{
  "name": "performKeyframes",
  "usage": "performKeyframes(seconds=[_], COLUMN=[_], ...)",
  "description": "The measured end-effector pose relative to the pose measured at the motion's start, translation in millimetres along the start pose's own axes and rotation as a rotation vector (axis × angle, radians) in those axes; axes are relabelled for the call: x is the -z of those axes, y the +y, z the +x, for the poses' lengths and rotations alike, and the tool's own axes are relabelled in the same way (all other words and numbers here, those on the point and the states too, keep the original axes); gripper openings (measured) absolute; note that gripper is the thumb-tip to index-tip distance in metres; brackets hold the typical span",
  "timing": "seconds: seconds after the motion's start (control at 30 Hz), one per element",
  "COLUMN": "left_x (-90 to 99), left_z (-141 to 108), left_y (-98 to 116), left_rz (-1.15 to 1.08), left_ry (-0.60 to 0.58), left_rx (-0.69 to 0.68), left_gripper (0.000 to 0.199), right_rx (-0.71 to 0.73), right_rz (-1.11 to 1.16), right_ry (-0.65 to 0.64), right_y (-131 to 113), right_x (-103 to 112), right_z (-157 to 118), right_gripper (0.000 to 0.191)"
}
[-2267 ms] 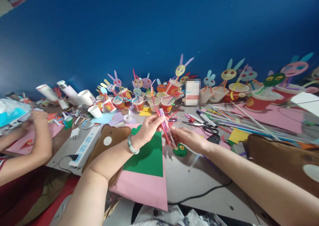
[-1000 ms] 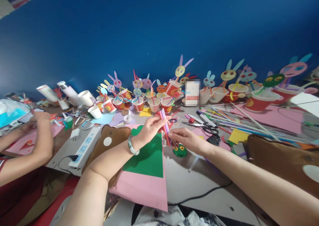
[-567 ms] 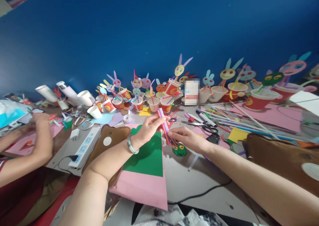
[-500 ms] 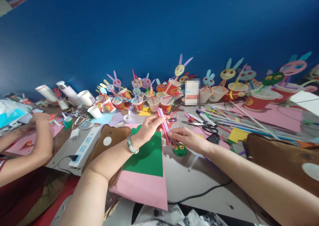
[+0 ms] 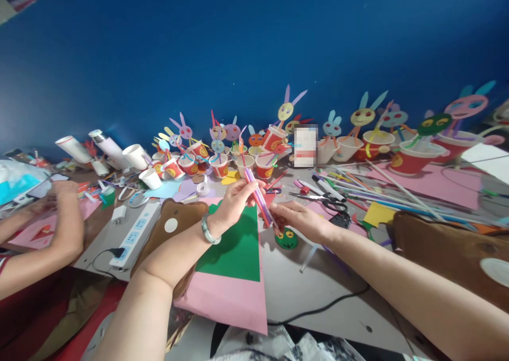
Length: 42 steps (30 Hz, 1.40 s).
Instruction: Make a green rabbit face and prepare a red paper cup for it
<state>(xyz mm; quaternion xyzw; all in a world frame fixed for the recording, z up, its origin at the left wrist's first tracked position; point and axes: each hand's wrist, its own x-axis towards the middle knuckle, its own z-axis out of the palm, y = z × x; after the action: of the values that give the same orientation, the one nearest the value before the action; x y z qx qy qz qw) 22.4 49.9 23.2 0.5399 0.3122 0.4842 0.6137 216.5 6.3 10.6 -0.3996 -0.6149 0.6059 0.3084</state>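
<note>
My left hand (image 5: 239, 197) is closed round a small bundle of purple and reddish drinking straws (image 5: 257, 195), thumb pressed along its side. A bracelet circles that wrist. My right hand (image 5: 296, 219) pinches the lower end of the bundle, which tilts with its top to the left. Right below my right fingers lies a round green paper face (image 5: 287, 238) with yellow eyes. Beneath my left forearm a green sheet (image 5: 234, 257) rests on a pink sheet (image 5: 234, 305).
Paper cups with rabbit and frog faces (image 5: 363, 116) line the blue wall. Scissors (image 5: 336, 204) and many loose straws (image 5: 371, 186) lie at right. A power strip (image 5: 137, 234) and brown bear-shaped pouch (image 5: 170, 226) sit at left. Another person's arm (image 5: 66, 228) works far left.
The straw bundle has shifted slightly up and left in my left hand, so its top stands farther above my thumb. My right fingers have slid slightly along its lower end.
</note>
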Motion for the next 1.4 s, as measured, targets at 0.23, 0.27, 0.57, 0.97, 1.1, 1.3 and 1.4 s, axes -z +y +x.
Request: performKeyframes(seconds=[0.23,0.27,0.57,0.97,1.1,1.3,1.4], left_x=[0.9,1.2,-0.4,0.1,-1.0,-4.8,-5.0], left_z=[0.7,1.0,0.4,1.4,1.6,0.5,-0.3], left_y=[-2.9,-3.1,-5.6,-7.5,-6.9,-7.1,-8.6], left_rz=[-0.015,-0.018,0.016,0.043,0.052,0.08,0.1], left_ry=[0.018,0.019,0.005,-0.008,-0.014,-0.027,-0.046], left_rx=[0.008,0.008,-0.014,-0.006,-0.01,-0.002,0.002], left_gripper=[0.041,0.041,0.042,0.044,0.045,0.047,0.046], right_rx=[0.015,0.014,0.076,0.186,0.296,0.595,0.691], right_rz=[-0.018,-0.011,-0.038,-0.242,-0.494,-0.867,-1.087], right_ry=[-0.053,-0.055,0.031,0.208,0.249,0.227,0.2], right_y=[-0.1,0.4,5.6,9.5,2.2,7.0,10.4], right_x=[-0.6,-0.4,-1.2,-1.3,-1.2,0.0,2.8], right_z=[0.6,0.7,4.5,3.2,-1.5,-3.0,-1.7], right_gripper=[0.048,0.048,0.044,0.035,0.029,0.023,0.023])
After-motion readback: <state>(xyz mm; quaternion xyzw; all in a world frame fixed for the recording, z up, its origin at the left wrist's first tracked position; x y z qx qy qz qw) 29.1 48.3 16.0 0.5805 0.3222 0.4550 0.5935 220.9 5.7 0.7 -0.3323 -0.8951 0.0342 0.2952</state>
